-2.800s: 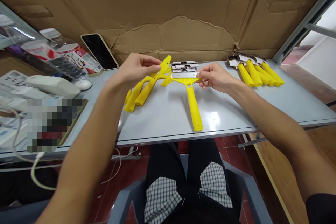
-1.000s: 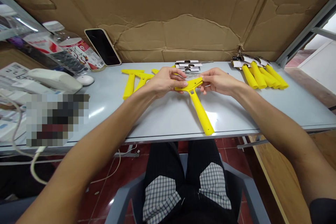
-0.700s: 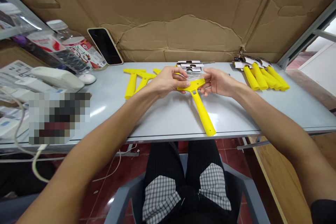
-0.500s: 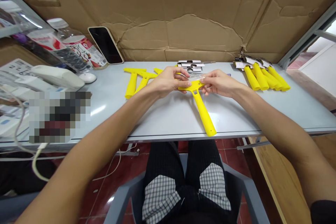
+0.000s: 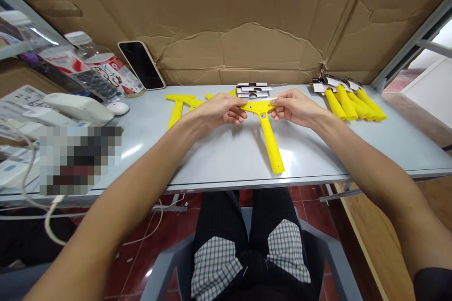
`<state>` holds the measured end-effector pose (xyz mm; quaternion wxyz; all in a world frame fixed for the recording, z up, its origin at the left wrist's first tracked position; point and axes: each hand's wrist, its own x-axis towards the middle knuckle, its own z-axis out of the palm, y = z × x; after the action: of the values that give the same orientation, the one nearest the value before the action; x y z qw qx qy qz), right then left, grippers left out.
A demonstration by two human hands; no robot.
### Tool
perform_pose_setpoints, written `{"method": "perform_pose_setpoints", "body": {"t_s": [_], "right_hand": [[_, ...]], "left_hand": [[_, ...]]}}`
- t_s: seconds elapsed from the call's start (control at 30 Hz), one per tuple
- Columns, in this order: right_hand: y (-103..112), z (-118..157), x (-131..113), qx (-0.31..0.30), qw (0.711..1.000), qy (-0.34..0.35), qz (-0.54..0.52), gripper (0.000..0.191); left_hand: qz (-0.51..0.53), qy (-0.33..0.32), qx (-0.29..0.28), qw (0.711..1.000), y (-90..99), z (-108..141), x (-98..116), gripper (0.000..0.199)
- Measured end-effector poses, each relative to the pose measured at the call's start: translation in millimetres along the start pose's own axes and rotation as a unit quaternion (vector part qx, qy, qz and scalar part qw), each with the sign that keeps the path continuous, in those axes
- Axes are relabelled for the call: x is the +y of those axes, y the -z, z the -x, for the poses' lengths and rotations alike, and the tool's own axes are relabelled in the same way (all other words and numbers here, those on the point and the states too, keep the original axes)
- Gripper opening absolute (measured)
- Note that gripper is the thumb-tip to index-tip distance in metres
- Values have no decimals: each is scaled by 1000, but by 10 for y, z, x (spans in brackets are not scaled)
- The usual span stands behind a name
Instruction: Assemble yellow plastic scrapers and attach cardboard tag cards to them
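Observation:
My left hand point(image 5: 226, 110) and my right hand point(image 5: 294, 108) hold a yellow T-shaped scraper point(image 5: 271, 143) by the two ends of its wide head. Thumbs lie on top and the fingers curl underneath. Its handle points down toward the table's front edge. Just beyond the head lies a small stack of white cards point(image 5: 252, 89) with dark cut-outs. Left of my left hand are several more yellow scrapers point(image 5: 175, 110), partly covered by my forearm. Over on the right, several yellow handles point(image 5: 349, 103) lie side by side, their heads covered by black-and-white cards.
A cardboard sheet point(image 5: 226, 4) stands along the table's back edge. At the left are drink bottles point(image 5: 113, 70), a leaning phone point(image 5: 143, 66), a white mouse point(image 5: 117, 108) and a white handheld device point(image 5: 79, 104). A blurred-out patch covers part of the left side.
The scraper's head has moved slightly away from me and its handle hangs straighter. Clear plastic seen between my hands earlier is no longer plainly visible. My left hand has shifted a little left.

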<state>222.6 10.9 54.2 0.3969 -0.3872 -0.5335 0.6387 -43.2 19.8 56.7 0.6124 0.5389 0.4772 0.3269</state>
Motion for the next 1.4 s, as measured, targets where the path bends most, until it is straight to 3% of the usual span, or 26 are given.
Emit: {"method": "perform_pose_setpoints", "body": {"t_s": [0.47, 0.77, 0.9, 1.0, 1.13, 1.27, 1.4], "right_hand": [[-52, 4, -33, 18, 999, -36, -18, 19], [-74, 27, 31, -24, 997, -73, 8, 19], [-131, 36, 40, 0, 998, -69, 3, 25], [-143, 26, 47, 28, 998, -59, -17, 30], [-140, 9, 67, 53, 997, -55, -28, 26], [-153, 10, 84, 69, 996, -63, -5, 20], [-163, 19, 81, 63, 996, -64, -15, 21]], "left_hand": [[-15, -18, -6, 1000, -66, -8, -26, 16], [17, -65, 75, 995, -205, -24, -65, 20], [-32, -90, 128, 987, -267, 33, -58, 28], [-117, -140, 164, 969, -322, 148, -23, 51], [-309, -226, 143, 913, -378, 291, -25, 74], [-427, -272, 121, 854, -407, 284, -122, 64], [-470, -285, 131, 825, -437, 222, -209, 49]]}}
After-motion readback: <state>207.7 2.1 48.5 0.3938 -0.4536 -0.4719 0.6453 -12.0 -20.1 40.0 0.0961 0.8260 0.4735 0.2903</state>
